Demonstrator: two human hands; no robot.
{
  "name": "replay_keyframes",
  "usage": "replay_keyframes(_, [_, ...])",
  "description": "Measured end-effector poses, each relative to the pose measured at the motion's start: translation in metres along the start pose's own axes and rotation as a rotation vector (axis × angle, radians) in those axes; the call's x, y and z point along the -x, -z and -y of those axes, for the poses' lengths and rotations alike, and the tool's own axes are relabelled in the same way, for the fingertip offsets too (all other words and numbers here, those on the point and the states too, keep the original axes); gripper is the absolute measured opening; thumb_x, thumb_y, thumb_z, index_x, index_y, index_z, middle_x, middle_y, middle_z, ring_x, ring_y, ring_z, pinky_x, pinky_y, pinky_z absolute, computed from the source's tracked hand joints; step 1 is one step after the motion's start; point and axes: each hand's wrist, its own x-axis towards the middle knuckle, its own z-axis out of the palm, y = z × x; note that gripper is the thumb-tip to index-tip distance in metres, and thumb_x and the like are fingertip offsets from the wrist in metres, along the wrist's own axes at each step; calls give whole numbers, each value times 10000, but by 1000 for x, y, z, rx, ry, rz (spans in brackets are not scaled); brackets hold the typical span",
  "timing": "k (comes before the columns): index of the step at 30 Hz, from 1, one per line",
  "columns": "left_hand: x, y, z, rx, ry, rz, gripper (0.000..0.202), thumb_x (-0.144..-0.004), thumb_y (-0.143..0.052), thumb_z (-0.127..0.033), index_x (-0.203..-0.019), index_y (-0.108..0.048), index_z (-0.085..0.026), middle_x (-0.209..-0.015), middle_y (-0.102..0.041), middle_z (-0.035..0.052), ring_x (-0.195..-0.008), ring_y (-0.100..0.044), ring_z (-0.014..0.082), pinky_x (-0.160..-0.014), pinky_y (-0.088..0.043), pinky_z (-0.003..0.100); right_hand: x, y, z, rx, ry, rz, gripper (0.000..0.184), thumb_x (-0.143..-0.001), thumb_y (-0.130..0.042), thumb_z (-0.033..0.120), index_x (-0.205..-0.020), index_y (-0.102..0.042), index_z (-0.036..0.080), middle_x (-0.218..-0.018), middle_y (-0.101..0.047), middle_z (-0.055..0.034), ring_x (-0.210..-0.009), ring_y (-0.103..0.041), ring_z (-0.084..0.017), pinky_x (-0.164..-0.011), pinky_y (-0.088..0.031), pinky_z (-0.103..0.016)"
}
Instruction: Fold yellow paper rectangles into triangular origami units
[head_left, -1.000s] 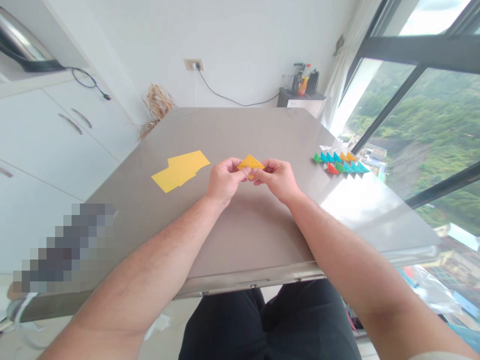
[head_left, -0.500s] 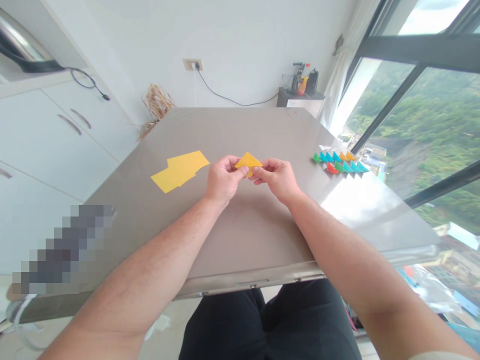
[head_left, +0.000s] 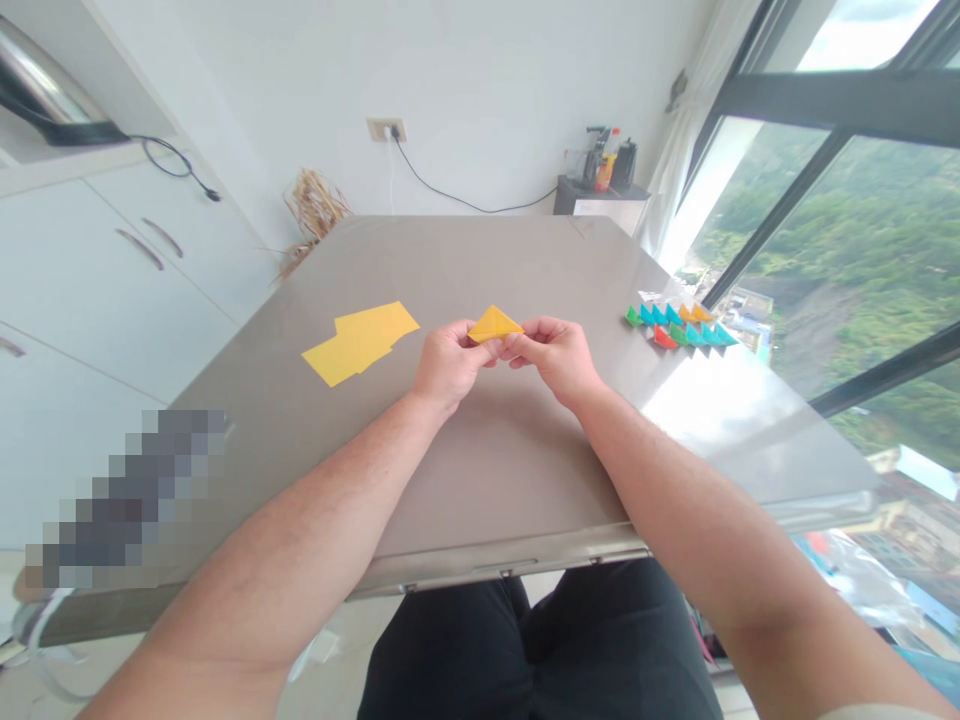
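A small yellow folded paper triangle (head_left: 494,325) is held just above the grey table (head_left: 480,470), near its middle. My left hand (head_left: 446,365) pinches its left corner and my right hand (head_left: 553,358) pinches its right side, fingers closed on the paper. Two flat yellow paper sheets (head_left: 360,341) lie overlapped on the table to the left of my left hand. A cluster of several small folded paper triangles (head_left: 681,327), blue, green, red and orange, sits to the right of my right hand.
White cabinets (head_left: 97,290) stand to the left, and a window (head_left: 847,240) runs along the right. A side stand with bottles (head_left: 600,180) is behind the table's far right corner. A wall socket with a cable (head_left: 387,129) is on the back wall.
The folded yellow triangle has been pressed flatter and turned slightly between my fingers. Both hands stay in nearly the same place.
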Motion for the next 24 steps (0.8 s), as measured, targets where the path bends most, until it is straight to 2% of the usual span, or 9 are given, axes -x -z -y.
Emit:
replay_keyframes(8, [-1, 1, 1, -25, -28, -17, 344, -641, -905, -414, -792, -727, -161, -732, -720, 34, -668, -615, 145, -670, -492, 292, -1, 2, 1, 2, 14, -12, 274, -713, -834, 433, -739, -728, 182, -734, -761, -52, -707, -703, -171, -706, -584, -324])
replay_keyframes(19, [1, -1, 1, -124, -63, 6, 329, -668, -880, -445, -740, -705, -177, -668, -681, 9, -653, -618, 148, -652, -481, 278, -1, 1, -3, 34, 53, -7, 228, -731, -796, 375, -698, -663, 192, -681, -710, -25, -646, -659, -153, -649, -546, -310])
replay_keyframes(24, [2, -3, 3, -48, -38, 51, 318, -689, -867, -429, -798, -711, -173, -752, -719, 37, -697, -641, 156, -693, -527, 301, -2, 2, -1, 27, 55, -59, 263, -712, -805, 416, -684, -656, 201, -632, -669, -7, -623, -617, -141, -652, -535, -312])
